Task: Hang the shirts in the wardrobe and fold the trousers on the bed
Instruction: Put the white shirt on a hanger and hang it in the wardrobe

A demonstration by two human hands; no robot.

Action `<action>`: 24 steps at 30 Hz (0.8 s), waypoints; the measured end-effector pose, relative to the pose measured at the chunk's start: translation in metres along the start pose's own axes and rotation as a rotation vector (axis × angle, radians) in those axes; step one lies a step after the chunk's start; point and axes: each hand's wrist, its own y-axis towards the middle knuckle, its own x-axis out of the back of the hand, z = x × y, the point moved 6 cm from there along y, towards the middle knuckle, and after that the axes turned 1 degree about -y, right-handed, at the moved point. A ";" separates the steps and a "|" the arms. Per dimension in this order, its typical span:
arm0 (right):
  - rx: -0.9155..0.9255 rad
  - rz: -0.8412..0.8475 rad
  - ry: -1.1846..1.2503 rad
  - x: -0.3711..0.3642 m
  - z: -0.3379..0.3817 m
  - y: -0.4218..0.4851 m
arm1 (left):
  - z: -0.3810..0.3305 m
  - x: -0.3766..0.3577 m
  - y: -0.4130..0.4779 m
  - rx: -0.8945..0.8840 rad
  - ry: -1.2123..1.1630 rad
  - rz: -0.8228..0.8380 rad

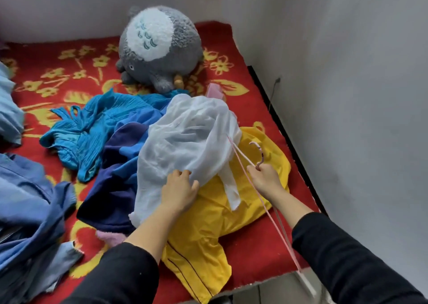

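Now I see pink hanger (278, 230) lying slantwise: long bar runs from inside white shirt (185, 137) down toward me, past bed (254, 252) edge. Hook points up, away from me. Thin, pale pink. Right hand (265, 178) grips it below hook. Left hand (179, 191) grabs see-through white shirt, which lies on yellow shirt (208, 222).

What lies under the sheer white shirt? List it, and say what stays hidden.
Under the white shirt lie a yellow garment and a dark blue garment. One arm of the pink hanger appears to run in beneath it. How far they extend underneath is covered.
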 end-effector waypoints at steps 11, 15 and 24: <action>-0.082 -0.045 0.050 -0.039 -0.026 0.089 | 0.014 -0.060 0.100 -0.155 0.547 0.150; -0.050 -0.058 0.043 -0.041 -0.020 0.096 | 0.025 -0.055 0.101 -0.202 0.357 0.279; 0.098 -0.026 0.059 -0.079 0.030 0.105 | 0.076 -0.026 0.058 0.097 -0.027 1.010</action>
